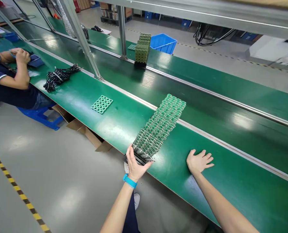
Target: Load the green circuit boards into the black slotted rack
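A long stack of green circuit boards (160,127) stretches across the green bench, its near end at the front edge. Around that near end curls my left hand (136,167), fingers on the left side and thumb on the right, with a blue band on the wrist. A black holder (141,159) shows under the boards there, partly hidden by the hand. Off to the right, my right hand (199,161) is spread on the bench top, apart from the stack and holding nothing. One loose circuit board (102,104) lies flat left of the stack.
A bundle of black cables (58,77) lies farther left, near a seated co-worker's hands (22,56). Across the belt (207,98) stand another board stack (143,48) and a blue bin (163,43). A metal post (82,38) rises from the bench; open cardboard boxes (88,131) sit below.
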Demonstrator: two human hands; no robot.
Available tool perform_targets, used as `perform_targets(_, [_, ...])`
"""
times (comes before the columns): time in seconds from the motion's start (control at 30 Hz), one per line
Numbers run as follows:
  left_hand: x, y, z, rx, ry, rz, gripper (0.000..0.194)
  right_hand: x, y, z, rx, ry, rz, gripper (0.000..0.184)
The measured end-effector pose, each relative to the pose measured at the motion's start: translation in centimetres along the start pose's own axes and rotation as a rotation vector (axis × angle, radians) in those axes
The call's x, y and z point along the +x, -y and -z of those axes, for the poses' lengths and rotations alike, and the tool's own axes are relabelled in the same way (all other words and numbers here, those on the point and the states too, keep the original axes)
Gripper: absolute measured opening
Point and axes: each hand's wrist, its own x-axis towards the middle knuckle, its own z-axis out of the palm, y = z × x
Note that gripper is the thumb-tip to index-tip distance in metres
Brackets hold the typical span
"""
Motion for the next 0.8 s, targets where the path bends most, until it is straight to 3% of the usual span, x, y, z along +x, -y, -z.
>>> perform_targets(0.37, [0.6, 0.6, -0.3, 0.006, 0.073, 0.006, 0.126, 0.0, -0.5, -0.3, 0.019, 0.006, 0.015, 0.067])
perform_targets(0.53, [1.4, 0.5, 2.0, -0.038, 0.069, 0.054, 0.121, -0.2, 0.0, 0.4, 0.019, 0.014, 0.003, 0.065])
perform_targets(0.67, [5.7, 3.7, 4.4, -0.023, -0.032, 0.120, 0.092, -0.6, 0.5, 1.3, 0.005, -0.024, 0.030, 0.063])
perform_targets(0.8, [14.9, 10.4, 4.6, 0.136, -0.078, 0.203, 0.062, -0.8, -0.1, 0.8, 0.072, -0.038, 0.074, 0.077])
